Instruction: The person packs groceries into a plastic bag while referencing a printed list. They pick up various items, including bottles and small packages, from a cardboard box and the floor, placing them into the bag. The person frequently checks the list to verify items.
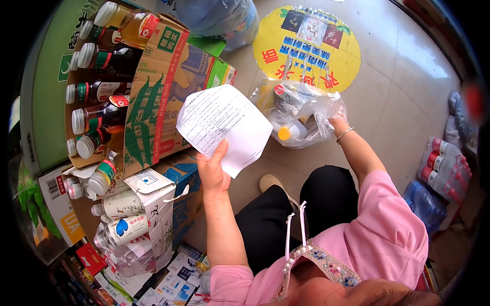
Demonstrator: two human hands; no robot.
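In my left hand (215,170) is a white printed paper sheet (233,126), pinched with the thumb on top near its lower edge. It bears a table and small writing, and its corners look folded back or curled. My right hand (337,113) is at the side of a clear plastic bag (302,139), gripping it with the fingers partly hidden by the film. Through the film shows a bottle with an orange cap (284,133). A red round cap (279,89) and dark items sit farther back in the bag.
On the left, an open cardboard carton (143,103) of drink bottles stands above a white carton (159,225) of more bottles. A yellow round floor sticker (306,49) lies beyond the bag. Shrink-wrapped bottles (444,168) stand at right. A large stuffed plastic bag (218,19) is at the top.
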